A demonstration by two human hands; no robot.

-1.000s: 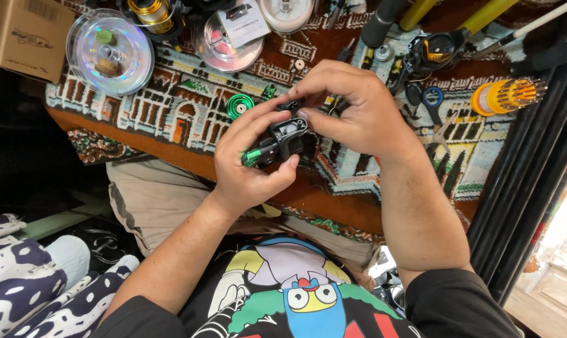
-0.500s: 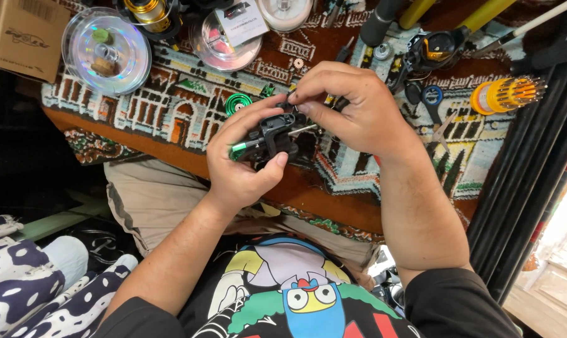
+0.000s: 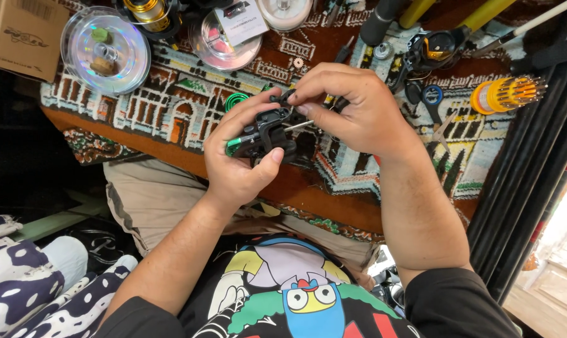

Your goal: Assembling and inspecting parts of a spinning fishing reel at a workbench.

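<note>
While the black fishing reel body (image 3: 268,133) is held above the patterned rug (image 3: 171,106), it is cradled in the left hand (image 3: 240,159), whose fingers are curled around its underside with the thumb pressed against its near edge. A green part juts from the reel's left end, and a thin metal pin or shaft projects from its right side towards the right hand (image 3: 352,109). The right hand's fingertips are pinched together on a small dark part at the top of the reel; what exactly is gripped there cannot be told, since it is mostly hidden by the fingers. The reel is judged to be rigid and compact, light enough for one palm, with small fittings that could be bent or dropped if forced; its smooth housing may be slippery, so it is best taken by the solid body rather than by the pin or the green part. Set about on the rug, apart from both hands, are a clear spool of line (image 3: 105,50), a second clear spool (image 3: 224,40), an orange screwdriver bit holder (image 3: 505,94) and another dark reel (image 3: 430,50). A cardboard box (image 3: 20,31) is seen at the upper left
</note>
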